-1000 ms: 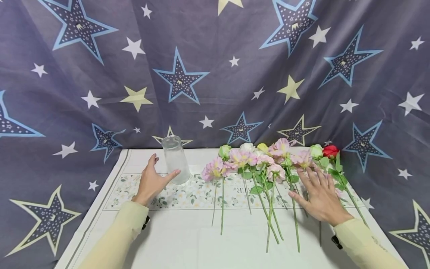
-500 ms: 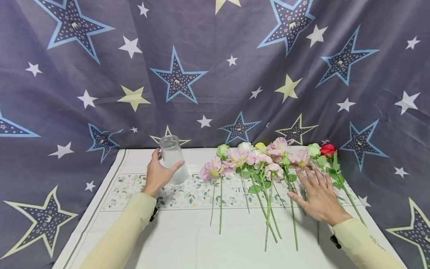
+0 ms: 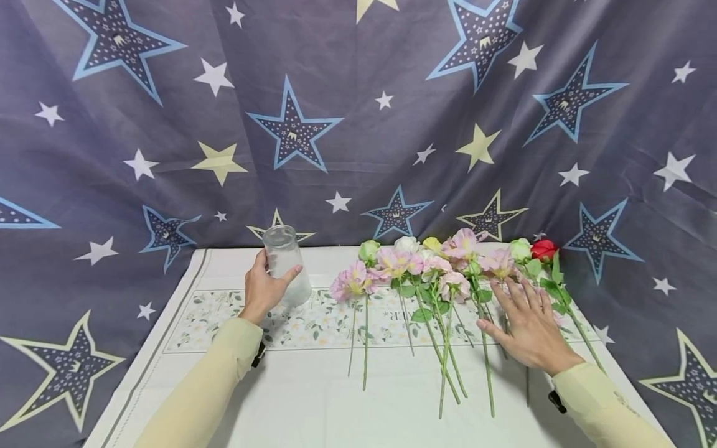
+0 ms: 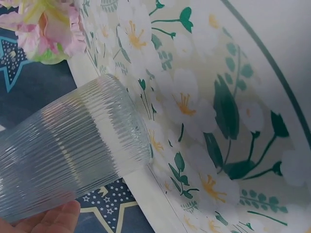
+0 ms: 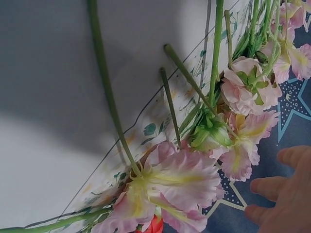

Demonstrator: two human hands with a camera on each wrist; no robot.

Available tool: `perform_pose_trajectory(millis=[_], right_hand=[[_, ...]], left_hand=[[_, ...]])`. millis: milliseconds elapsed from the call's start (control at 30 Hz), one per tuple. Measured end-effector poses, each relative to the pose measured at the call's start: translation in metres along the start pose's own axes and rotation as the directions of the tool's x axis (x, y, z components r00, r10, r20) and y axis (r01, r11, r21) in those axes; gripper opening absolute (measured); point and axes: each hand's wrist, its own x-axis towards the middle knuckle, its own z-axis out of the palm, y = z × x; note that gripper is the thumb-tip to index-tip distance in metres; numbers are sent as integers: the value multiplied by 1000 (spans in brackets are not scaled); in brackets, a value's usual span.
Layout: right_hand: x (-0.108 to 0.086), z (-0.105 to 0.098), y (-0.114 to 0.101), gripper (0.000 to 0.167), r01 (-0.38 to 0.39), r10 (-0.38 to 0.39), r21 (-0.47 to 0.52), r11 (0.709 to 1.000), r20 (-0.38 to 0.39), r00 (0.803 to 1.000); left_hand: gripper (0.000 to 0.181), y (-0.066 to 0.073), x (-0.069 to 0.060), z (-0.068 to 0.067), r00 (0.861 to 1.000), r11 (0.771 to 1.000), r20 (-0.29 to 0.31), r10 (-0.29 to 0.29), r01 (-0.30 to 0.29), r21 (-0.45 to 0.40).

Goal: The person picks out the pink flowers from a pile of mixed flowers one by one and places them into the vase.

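Observation:
A clear ribbed glass vase (image 3: 290, 267) stands upright at the left of the table. My left hand (image 3: 265, 287) holds it from the left, thumb across the near side and fingers behind. In the left wrist view, fingertips (image 4: 58, 216) lie against the ribbed glass (image 4: 73, 136). Over the flowers on the right hovers my right hand (image 3: 529, 326), fingers spread and straight, holding nothing. Closest to it is a pink iris-like flower (image 3: 498, 262); a similar pink and yellow bloom (image 5: 180, 179) fills the lower right wrist view.
Several stemmed flowers lie in a row, among them a red rose (image 3: 544, 250), a white rose (image 3: 407, 244) and a pink bloom (image 3: 351, 281). Their stems point toward me. A floral-printed strip (image 3: 224, 323) crosses the white table (image 3: 313, 398). Behind hangs a starry curtain (image 3: 347, 149).
My left hand has moved right and up to the vase and now holds it. The right hand stays nearly still over the flowers. The head view has shifted slightly.

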Motion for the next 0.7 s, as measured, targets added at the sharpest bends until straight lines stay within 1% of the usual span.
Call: perform_pose_trajectory(millis=[100,233,567,700], right_hand=[[0,0,0,88,-1,1,1,1000,0,1000],[0,0,0,88,-6,6,0,1000,6,1000],[2,2,-1,89,-4,4,-5,1000,8,1000],[2,3,-1,89,-8,8,-1,1000,10,1000]], left_hand=[[85,0,0,0,1000,1000,-13,6,-6,13],[84,1,0,-1,1000,1000,-14,8,-8,20],[83,2,-2,-4,1000,999,1,6,-6,33],[84,2,-3,-5,1000,999,20,8,-8,34]])
